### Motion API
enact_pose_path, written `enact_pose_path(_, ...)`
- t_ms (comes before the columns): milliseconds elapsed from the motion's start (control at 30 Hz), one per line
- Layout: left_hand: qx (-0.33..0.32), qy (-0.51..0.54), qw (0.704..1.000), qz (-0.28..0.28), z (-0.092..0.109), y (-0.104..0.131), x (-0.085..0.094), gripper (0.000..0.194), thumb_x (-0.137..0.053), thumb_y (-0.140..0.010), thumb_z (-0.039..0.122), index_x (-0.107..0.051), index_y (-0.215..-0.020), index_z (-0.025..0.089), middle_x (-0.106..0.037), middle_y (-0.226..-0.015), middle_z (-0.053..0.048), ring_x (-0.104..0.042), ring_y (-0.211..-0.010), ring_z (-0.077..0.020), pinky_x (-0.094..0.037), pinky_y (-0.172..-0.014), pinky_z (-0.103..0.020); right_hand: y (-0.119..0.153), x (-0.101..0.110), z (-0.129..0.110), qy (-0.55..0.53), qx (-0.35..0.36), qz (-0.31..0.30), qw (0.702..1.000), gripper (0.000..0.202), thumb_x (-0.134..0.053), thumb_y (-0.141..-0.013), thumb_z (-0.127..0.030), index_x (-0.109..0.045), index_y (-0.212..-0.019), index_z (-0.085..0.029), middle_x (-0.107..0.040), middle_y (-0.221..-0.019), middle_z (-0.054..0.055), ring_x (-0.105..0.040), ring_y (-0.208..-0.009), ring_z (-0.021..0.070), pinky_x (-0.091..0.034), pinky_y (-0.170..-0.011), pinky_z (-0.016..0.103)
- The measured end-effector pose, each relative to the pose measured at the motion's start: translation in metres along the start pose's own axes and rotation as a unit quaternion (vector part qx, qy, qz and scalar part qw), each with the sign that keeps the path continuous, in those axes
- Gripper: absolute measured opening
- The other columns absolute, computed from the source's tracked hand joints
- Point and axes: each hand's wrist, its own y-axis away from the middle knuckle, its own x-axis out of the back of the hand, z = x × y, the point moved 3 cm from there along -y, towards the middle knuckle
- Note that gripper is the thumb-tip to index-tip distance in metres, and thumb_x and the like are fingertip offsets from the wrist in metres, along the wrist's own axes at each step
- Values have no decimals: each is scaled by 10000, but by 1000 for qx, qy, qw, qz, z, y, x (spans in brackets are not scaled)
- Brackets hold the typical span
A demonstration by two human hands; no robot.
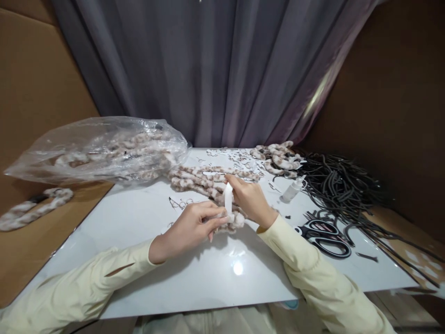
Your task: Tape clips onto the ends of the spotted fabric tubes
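Observation:
My left hand (194,227) is closed in a pinch on the near end of a fluffy white-and-brown cord (237,220), low over the table. A flat white strip (228,199) stands upright from that spot. Its upper end is between the fingers of my right hand (251,197), which is also closed. Whether the strip is tape or paper I cannot tell. Behind my hands lie several more fluffy cords (191,181) in a loose bundle. My fingers hide part of the cord's end.
A clear plastic bag (104,139) of fluffy pieces fills the back left. Black-handled scissors (327,236), a small white bottle (292,190) and a heap of black cords (337,185) lie right. Small metal hooks (239,157) and fluffy loops (280,157) are at the back.

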Motion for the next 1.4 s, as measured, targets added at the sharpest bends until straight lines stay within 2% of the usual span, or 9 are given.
enact_pose_path(100, -16, -16, 1000, -12, -2, 2, -3, 377, -481, -895, 290, -544, -551, 151, -508, -570, 7, -522, -604, -115, -398, -622, -222, 1, 5, 3, -78, -35, 18, 996, 452, -375, -810, -69, -516, -1230, -158, -688, -833, 101, -628, -684, 209, -398, -585, 263)
enact_pose_path(200, -45, -61, 997, -22, -5, 3, -7, 311, -481, -896, 244, -595, -624, 143, -520, -618, 0, -515, -607, -109, -390, -606, -216, 2, 2, 3, -280, -96, -58, 953, 397, -360, -822, -121, -563, -1159, -177, -611, -527, 8, -546, -442, 159, -400, -474, 240)
enact_pose_path(333, -77, -83, 993, -15, -9, 3, -10, 236, -457, -902, 185, -634, -752, 142, -536, -698, -8, -503, -595, -93, -383, -571, -198, 6, -9, 5, -564, -217, -176, 777, 265, -429, -799, -153, -593, -1007, -159, -628, -511, -6, -552, -394, 135, -432, -408, 209)
enact_pose_path(467, -101, -112, 989, 2, -11, 4, -11, 230, -445, -903, 153, -630, -766, 145, -526, -694, -4, -488, -599, -92, -386, -572, -191, 9, -17, 7, -701, -290, -256, 599, 218, -397, -849, -179, -602, -893, -118, -704, -659, 80, -654, -577, 145, -518, -601, 229)
enact_pose_path(567, -122, -130, 984, 12, -10, 6, -12, 228, -439, -896, 128, -615, -752, 143, -522, -677, -4, -483, -606, -99, -388, -576, -195, 12, -21, 8, -725, -301, -313, 535, 308, -324, -892, -207, -601, -826, -90, -699, -660, 118, -665, -608, 147, -516, -662, 234)
enact_pose_path(700, -125, -149, 981, 22, -11, 5, -10, 258, -422, -900, 132, -603, -716, 144, -525, -671, -11, -484, -613, -109, -383, -566, -206, 17, -20, 8, -761, -325, -318, 463, 280, -415, -829, -135, -537, -1080, -123, -712, -768, 88, -667, -589, 151, -497, -536, 226)
enact_pose_path(933, -114, -126, 985, 14, -13, 3, -10, 222, -452, -887, 110, -583, -711, 138, -524, -695, -7, -497, -643, -107, -387, -602, -204, 25, -7, -2, -763, -312, -217, 524, 998, -711, -654, -51, -120, -1447, -187, -719, -929, 56, -673, -694, 125, -535, -633, 209)
enact_pose_path(1100, -117, -120, 986, 7, -15, 6, -13, 181, -463, -881, 108, -603, -768, 134, -526, -703, -12, -496, -643, -107, -384, -595, -202, 26, -4, -5, -734, -325, -153, 576, 1016, -704, -651, -30, -87, -1453, -122, -738, -768, 56, -675, -613, 154, -541, -589, 240)
enact_pose_path(1400, -68, -114, 991, -17, -17, 1, -8, 239, -458, -892, 164, -591, -694, 146, -544, -677, -4, -519, -654, -114, -386, -613, -207, 30, 3, -14, -702, -240, -84, 665, 1096, -737, -678, -166, 39, -1449, -238, -734, -718, -3, -687, -739, 184, -548, -687, 308)
